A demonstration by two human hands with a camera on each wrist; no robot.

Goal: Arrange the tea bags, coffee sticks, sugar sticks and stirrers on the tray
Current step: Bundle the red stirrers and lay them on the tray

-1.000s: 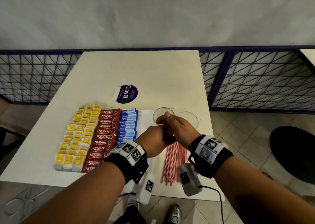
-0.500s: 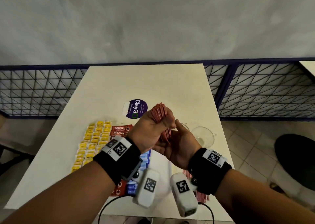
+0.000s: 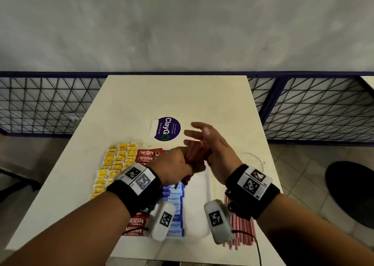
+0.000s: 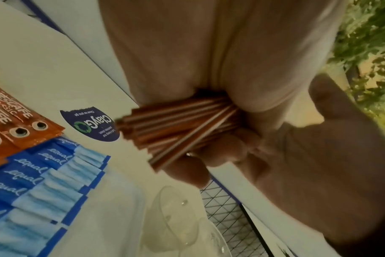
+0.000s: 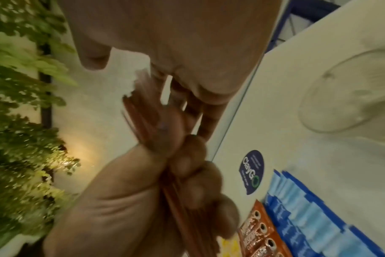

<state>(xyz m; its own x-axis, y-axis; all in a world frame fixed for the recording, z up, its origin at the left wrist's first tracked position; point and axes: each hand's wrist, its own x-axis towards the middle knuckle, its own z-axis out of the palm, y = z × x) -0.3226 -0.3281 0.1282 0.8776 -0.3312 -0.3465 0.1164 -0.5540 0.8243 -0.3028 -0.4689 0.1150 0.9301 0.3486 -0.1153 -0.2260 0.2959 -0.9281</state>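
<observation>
My left hand [image 3: 180,163] grips a bundle of thin red stirrers [image 3: 197,153] above the white tray [image 3: 199,205]. In the left wrist view the bundle [image 4: 176,127] sticks out past the curled fingers [image 4: 209,156]. My right hand [image 3: 202,133] is spread with straight fingers and lies against the bundle's right side. Rows of yellow tea bags [image 3: 115,164], red coffee sticks [image 3: 147,156] and blue sugar sticks [image 3: 174,196] fill the tray's left part. More stirrers [image 3: 242,231] lie on the table to the right of the tray.
A clear plastic cup [image 3: 253,160] stands on the table beside my right wrist. A round purple sticker [image 3: 167,129] is stuck on the white table [image 3: 182,95] behind the tray. A dark wire-mesh railing [image 3: 313,111] runs behind the table.
The left hand lifted a bundle of stirrers off the table, raised it, then lowered and tilted it. The right hand went from cupping the bundle to spread fingers beside it.
</observation>
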